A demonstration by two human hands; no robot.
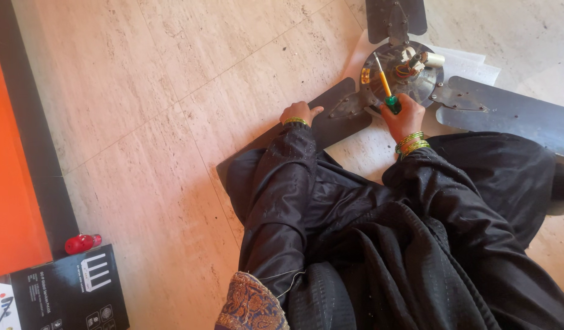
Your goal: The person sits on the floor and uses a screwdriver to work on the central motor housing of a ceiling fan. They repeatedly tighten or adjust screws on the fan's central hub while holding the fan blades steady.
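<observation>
- Packaging sits at the near left: a black box [71, 293] with white printed marks lies on the floor, a small red object [81, 243] just beyond it, an orange surface [10, 171] running along the left edge.
- Left hand [299, 113] presses flat on a dark fan blade [331, 113], fingers spread, gripping nothing.
- Right hand [403, 117] has its fingers closed around a screwdriver [386, 88] with a green-and-yellow handle, its tip on the round fan motor hub [404, 70] at the far middle.
- Done well, I judge, this needs the shaft held square to the screw and the blade pinned firmly.
- Another blade [508, 113] stretches right.
</observation>
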